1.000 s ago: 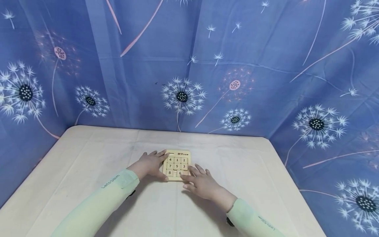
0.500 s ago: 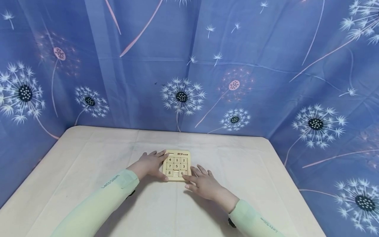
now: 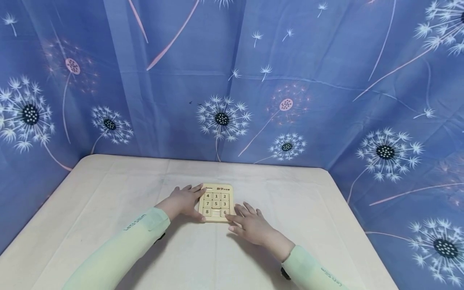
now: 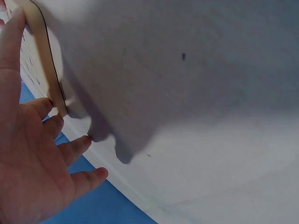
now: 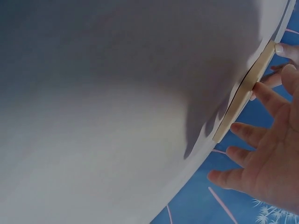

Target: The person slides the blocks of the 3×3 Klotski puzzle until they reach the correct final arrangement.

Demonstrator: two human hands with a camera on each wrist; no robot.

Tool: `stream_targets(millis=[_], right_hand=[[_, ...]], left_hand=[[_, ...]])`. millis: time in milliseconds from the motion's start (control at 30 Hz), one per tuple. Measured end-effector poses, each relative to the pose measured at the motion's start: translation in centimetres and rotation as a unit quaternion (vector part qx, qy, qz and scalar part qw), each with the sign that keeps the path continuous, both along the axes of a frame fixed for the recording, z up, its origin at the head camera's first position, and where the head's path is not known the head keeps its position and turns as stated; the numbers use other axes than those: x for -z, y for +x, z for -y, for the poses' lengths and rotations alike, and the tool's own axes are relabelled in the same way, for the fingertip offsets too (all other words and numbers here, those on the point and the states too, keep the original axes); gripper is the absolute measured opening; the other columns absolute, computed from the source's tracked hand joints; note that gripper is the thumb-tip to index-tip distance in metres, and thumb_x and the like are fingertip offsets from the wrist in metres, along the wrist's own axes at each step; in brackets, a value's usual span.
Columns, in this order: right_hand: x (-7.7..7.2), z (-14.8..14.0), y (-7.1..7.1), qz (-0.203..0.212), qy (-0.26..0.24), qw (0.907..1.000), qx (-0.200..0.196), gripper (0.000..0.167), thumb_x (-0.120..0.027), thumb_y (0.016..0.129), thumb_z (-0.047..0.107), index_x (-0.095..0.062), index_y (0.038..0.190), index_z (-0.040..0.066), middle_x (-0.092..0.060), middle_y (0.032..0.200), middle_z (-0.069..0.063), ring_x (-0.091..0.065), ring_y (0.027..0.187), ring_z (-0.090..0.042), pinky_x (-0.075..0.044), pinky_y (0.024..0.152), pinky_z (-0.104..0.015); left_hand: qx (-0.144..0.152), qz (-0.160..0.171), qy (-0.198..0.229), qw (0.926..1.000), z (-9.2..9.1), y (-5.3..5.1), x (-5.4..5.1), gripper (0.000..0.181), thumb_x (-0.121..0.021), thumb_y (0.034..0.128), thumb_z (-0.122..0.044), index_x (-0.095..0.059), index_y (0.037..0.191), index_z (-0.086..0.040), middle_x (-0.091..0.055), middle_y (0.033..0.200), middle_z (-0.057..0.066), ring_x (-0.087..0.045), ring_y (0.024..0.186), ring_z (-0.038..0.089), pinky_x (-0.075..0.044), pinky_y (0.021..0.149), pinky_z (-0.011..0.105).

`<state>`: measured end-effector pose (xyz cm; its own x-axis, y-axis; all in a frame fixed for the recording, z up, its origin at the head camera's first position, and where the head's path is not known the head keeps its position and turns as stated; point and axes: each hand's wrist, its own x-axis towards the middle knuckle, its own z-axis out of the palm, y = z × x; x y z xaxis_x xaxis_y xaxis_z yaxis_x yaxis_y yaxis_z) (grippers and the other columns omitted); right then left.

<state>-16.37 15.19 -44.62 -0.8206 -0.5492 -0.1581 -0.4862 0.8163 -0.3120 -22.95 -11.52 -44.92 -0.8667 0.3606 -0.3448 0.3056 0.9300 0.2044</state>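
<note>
A yellow number sliding puzzle (image 3: 216, 220) lies flat on the table in the head view. Its rows read 4, 1, 2; then 7, 5, 3; then 8, a gap, and 6. My left hand (image 3: 185, 201) holds the puzzle's left side, thumb at the near corner and index finger at the far one. The left wrist view shows the other fingers of that hand spread off the board's edge. With straight fingers, my right hand (image 3: 253, 226) touches the 6 tile (image 3: 224, 212) at the lower right. Its remaining fingers lie beside the puzzle's right edge.
A pale cloth covers the table (image 3: 119, 181). Blue curtains (image 3: 174, 104) with dandelion prints hang behind it and along both sides. Pale green sleeves (image 3: 119, 245) cover both forearms.
The 6 tile has slid right from the middle of the bottom row into the right corner, leaving the gap beside the 8. My right hand moved right with it; the left stayed.
</note>
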Motion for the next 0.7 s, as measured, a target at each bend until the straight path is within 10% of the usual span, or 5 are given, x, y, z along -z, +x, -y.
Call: stream_targets(millis=[700], right_hand=[[-0.74,0.25,-0.4,-0.029,0.003,0.9992,-0.028,0.047,-0.051,0.105,0.043,-0.06,0.144,0.018,-0.043,0.16,-0.023,-0.033,0.151,-0.051,-0.032,0.114,-0.078]], left_hand=[[-0.001,-0.002,0.008,1.0,0.01,0.18,-0.19,0.111,-0.08,0.0753,-0.067,-0.032,0.162,-0.017,-0.022,0.173,0.004,-0.029,0.156,0.043,-0.025,0.123,0.072]])
